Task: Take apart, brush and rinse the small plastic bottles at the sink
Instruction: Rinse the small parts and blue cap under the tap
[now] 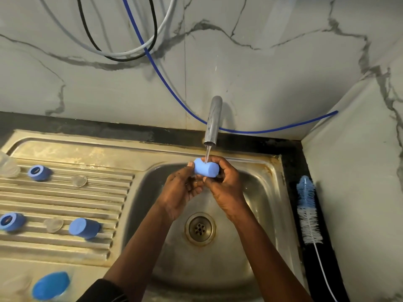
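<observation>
A small light-blue plastic bottle (206, 169) lies on its side under the running tap (212, 123), over the steel sink basin (257, 205). My left hand (181, 190) grips its left end with thumb and fingers. My right hand (224, 186) curls round its right end from below and behind. Water falls onto the top of the bottle. More blue bottle parts lie on the ribbed drainboard (65, 201): one (39, 172) at the back, one (12, 221) at the left, one (84, 228) in the middle, one (51, 285) at the front.
A blue-and-white bottle brush (308, 212) lies on the black ledge right of the basin. Clear round lids (79, 181) (53, 224) sit among the blue parts, and a clear container (7, 166) stands at the far left. The drain (200, 228) is in the basin's middle. Cables hang on the marble wall.
</observation>
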